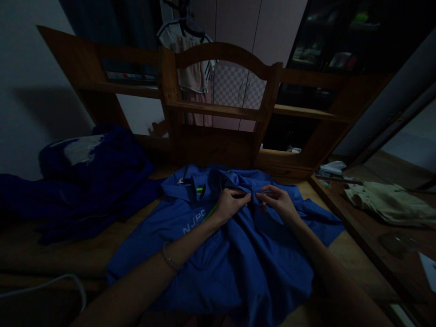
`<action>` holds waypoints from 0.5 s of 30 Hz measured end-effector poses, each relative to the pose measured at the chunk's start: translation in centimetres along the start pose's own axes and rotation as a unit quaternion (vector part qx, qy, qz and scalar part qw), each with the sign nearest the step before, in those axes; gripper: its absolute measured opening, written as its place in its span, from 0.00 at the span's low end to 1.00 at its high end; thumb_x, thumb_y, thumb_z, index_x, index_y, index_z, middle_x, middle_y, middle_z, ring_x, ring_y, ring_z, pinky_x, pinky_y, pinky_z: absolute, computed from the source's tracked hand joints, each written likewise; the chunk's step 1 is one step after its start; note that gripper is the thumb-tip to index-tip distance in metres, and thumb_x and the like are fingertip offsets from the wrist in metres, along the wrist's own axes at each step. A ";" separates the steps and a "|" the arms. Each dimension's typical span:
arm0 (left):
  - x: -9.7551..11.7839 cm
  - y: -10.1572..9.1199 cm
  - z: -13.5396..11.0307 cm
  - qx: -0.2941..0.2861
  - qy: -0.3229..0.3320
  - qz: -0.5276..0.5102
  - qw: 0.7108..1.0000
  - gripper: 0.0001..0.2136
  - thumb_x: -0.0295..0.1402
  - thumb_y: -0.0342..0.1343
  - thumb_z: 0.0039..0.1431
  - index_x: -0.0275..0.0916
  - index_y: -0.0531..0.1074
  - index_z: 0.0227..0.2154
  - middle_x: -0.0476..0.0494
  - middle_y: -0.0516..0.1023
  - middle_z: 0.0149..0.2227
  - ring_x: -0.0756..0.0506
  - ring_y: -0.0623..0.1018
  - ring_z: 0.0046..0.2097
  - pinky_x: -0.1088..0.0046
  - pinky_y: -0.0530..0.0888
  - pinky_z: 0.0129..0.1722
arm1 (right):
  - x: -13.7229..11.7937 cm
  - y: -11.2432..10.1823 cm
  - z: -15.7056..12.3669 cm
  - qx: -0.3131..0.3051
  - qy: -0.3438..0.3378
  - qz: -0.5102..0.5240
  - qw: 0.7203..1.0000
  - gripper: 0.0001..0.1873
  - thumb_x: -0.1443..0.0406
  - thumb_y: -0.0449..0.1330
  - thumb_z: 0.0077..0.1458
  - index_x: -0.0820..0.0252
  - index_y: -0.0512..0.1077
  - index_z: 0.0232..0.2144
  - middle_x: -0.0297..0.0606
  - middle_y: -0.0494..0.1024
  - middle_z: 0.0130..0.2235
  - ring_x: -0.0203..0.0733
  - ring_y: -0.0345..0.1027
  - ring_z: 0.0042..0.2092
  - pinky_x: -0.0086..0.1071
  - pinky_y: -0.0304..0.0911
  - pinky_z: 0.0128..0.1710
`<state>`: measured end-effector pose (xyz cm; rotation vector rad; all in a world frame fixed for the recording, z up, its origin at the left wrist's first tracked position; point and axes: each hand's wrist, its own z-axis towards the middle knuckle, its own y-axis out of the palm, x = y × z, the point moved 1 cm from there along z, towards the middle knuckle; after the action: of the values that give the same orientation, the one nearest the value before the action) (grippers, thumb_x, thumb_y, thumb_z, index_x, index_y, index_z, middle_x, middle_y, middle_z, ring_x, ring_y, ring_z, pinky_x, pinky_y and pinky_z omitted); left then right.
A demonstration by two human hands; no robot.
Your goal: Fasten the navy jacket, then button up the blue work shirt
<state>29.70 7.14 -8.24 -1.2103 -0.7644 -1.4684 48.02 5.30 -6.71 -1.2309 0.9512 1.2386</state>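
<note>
A blue shirt (238, 254) with white letters on its chest lies spread on a wooden surface (57, 254). Both my hands meet near its collar (190, 186). My left hand (230, 201) is closed, pinching the fabric of the shirt's front edge. Fingertip to fingertip with it, my right hand (276, 200) pinches the fabric too. A thin bracelet (168, 257) sits on my left wrist.
A heap of dark blue cloth (85, 181) lies at the left. A wooden frame with an arched rail (218, 109) stands behind the shirt. A beige garment (388, 202) rests on a ledge at the right. A white cable (51, 284) runs along the lower left.
</note>
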 end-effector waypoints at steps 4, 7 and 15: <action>0.1 0.0 -0.1 0.004 -0.013 0.000 1.000 0.14 0.42 0.56 0.52 0.34 0.79 0.27 0.45 0.79 0.25 0.47 0.76 0.27 0.77 0.69 0.25 | -0.2 0.1 -0.1 0.009 0.004 -0.004 1.000 0.21 0.52 0.66 0.43 0.59 0.66 0.34 0.30 0.72 0.19 0.37 0.65 0.18 0.29 0.58 0.21; 0.4 -0.1 -0.3 0.008 -0.003 0.019 1.000 0.15 0.42 0.56 0.53 0.35 0.79 0.27 0.46 0.79 0.24 0.47 0.77 0.27 0.77 0.68 0.25 | -0.4 0.3 -0.2 0.014 0.000 0.006 1.000 0.21 0.52 0.65 0.44 0.59 0.65 0.34 0.30 0.72 0.19 0.38 0.66 0.18 0.30 0.58 0.20; 1.2 0.0 -0.7 0.016 0.043 0.083 0.996 0.15 0.41 0.53 0.56 0.37 0.79 0.28 0.48 0.80 0.25 0.47 0.78 0.28 0.76 0.70 0.28 | -0.5 0.5 -0.3 0.007 -0.018 0.003 1.000 0.21 0.53 0.66 0.44 0.58 0.64 0.33 0.29 0.73 0.20 0.36 0.66 0.18 0.28 0.59 0.21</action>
<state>29.54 6.10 -7.26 -1.1510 -0.6121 -1.3584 47.51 4.89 -6.31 -1.1930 0.9371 1.2532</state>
